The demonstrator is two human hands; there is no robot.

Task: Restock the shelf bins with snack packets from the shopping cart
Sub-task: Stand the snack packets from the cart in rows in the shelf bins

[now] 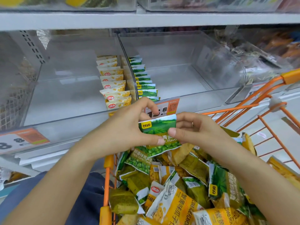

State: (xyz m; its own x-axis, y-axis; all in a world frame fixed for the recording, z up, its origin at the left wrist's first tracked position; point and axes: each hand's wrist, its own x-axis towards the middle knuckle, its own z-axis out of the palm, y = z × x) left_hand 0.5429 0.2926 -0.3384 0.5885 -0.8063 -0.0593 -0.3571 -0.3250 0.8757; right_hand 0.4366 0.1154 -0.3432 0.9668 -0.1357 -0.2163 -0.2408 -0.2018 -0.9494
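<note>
We are pinching a green pea packet [158, 127] between our left hand [129, 127] and right hand [194, 129], above the cart [267, 101], bins [178, 62] at twelve o'clock.

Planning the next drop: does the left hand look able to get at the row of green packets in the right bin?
Probably yes: the left hand is just before the green row, bin open-topped, but it grips a green packet.

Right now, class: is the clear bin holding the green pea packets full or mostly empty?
Mostly empty. The clear bin holds one row of green pea packets standing along its left wall; the rest of its floor is bare.
</note>
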